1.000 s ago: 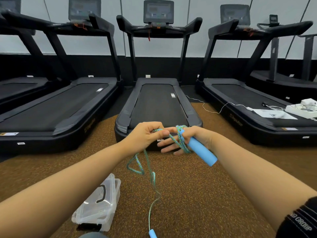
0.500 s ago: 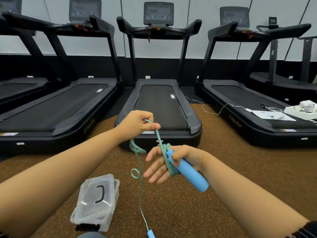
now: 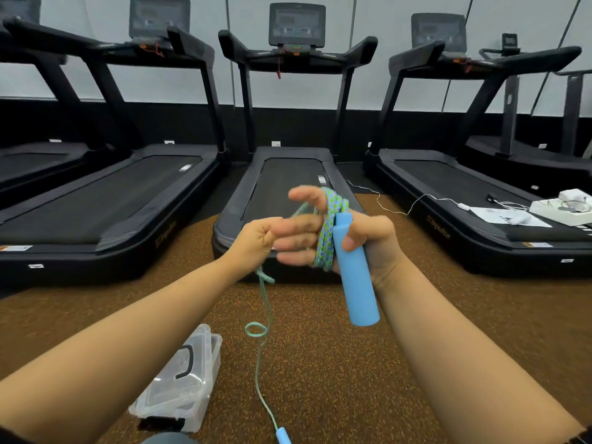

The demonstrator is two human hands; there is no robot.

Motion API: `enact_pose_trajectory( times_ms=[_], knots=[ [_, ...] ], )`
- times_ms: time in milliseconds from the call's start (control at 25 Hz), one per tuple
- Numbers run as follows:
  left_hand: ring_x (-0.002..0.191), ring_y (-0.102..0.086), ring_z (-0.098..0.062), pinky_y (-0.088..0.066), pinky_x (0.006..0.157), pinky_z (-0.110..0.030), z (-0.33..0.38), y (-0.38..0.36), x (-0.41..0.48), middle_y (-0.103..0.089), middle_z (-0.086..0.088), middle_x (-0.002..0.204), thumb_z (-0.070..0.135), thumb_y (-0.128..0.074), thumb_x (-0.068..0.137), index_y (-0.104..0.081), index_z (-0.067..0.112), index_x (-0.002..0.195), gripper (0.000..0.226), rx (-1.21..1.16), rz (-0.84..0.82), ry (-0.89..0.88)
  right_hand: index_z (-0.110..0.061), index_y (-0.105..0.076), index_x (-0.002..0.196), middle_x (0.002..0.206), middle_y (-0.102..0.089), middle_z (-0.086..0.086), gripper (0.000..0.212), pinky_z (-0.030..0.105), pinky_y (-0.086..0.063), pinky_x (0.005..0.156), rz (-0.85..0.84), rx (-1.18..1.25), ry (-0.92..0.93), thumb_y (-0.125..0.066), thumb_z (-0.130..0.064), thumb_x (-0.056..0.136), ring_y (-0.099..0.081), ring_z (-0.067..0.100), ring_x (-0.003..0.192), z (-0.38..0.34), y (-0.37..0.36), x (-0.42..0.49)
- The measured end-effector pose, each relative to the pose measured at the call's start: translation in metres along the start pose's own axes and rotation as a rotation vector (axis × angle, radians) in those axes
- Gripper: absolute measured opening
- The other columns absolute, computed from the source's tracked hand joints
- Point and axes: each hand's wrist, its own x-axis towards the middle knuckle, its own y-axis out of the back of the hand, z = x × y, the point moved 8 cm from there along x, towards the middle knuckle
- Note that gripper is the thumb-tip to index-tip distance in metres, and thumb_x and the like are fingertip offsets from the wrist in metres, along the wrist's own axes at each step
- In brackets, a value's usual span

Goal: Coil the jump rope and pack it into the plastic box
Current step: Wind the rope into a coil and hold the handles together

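My right hand point(image 3: 368, 238) holds a blue foam handle point(image 3: 355, 277) of the jump rope under its thumb, fingers spread, with several turns of the green-blue rope point(image 3: 330, 232) wound around them. My left hand point(image 3: 256, 238) pinches the rope just left of those fingers. From it the loose rope point(image 3: 261, 357) hangs down with a small loop to the second blue handle point(image 3: 283, 435) at the bottom edge. A clear plastic box point(image 3: 179, 386) with a black handle on its closed lid lies on the floor, lower left.
Brown speckled floor point(image 3: 336, 363) lies under my arms. Black treadmills point(image 3: 288, 187) stand in a row ahead. On the right treadmill deck lie papers, a white box point(image 3: 563, 209) and a white cable.
My right hand has risen and turned so the handle points down. My left hand has come back against the right fingers, laying another turn of rope. The loose rope has shortened.
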Motion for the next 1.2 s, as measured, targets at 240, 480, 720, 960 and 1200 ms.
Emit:
enact_pose_trajectory(
  times_ms=[240, 480, 720, 960, 1200],
  knots=[
    [0.049, -0.043, 0.006, -0.033, 0.054, -0.01, -0.013, -0.026, -0.012, -0.041, 0.012, 0.054, 0.026, -0.034, 0.1, -0.042, 0.019, 0.063, 0.039, -0.095, 0.063, 0.028, -0.008, -0.037, 0.141, 0.121, -0.057, 0.029, 0.09, 0.055, -0.04, 0.103, 0.018, -0.178, 0.043, -0.039, 0.0, 0.052, -0.057, 0.04, 0.114, -0.033, -0.008, 0.018],
    [0.051, -0.038, 0.003, -0.034, 0.056, -0.008, -0.004, -0.057, -0.039, -0.034, 0.007, 0.062, 0.029, -0.032, 0.099, -0.039, 0.014, 0.066, 0.037, -0.165, -0.074, 0.044, -0.011, -0.033, 0.144, 0.133, -0.052, 0.024, 0.092, 0.054, -0.03, 0.112, 0.086, -0.332, 0.087, -0.037, 0.0, 0.053, -0.045, 0.037, 0.131, -0.069, -0.007, 0.029],
    [0.067, -0.056, 0.0, -0.044, 0.067, -0.019, 0.006, -0.08, -0.073, -0.06, 0.011, 0.069, 0.037, -0.052, 0.093, -0.061, 0.034, 0.075, 0.02, 0.02, -0.311, -0.009, -0.026, -0.049, 0.132, 0.126, -0.063, 0.006, 0.083, 0.03, -0.038, 0.08, 0.538, -0.716, -0.099, -0.038, 0.001, 0.054, -0.06, 0.019, 0.118, -0.086, 0.061, 0.02],
    [0.074, -0.059, -0.021, -0.046, 0.073, -0.035, 0.02, -0.062, -0.067, -0.069, -0.016, 0.086, 0.034, -0.053, 0.086, -0.072, 0.032, 0.088, 0.019, -0.037, -0.343, -0.07, -0.029, -0.053, 0.127, 0.12, -0.067, 0.009, 0.079, 0.024, -0.029, 0.062, 0.604, -0.829, -0.297, -0.04, 0.001, 0.055, -0.068, 0.016, 0.103, -0.053, 0.103, 0.0],
    [0.071, -0.052, -0.017, -0.039, 0.073, -0.031, 0.034, -0.032, -0.057, -0.063, -0.002, 0.073, 0.044, -0.047, 0.087, -0.068, 0.026, 0.073, 0.031, -0.168, -0.273, -0.096, -0.025, -0.044, 0.138, 0.119, -0.067, 0.013, 0.091, 0.027, -0.035, 0.07, 0.589, -0.806, -0.45, -0.059, -0.015, 0.049, -0.067, 0.019, 0.106, -0.022, 0.116, -0.025]
  ],
)
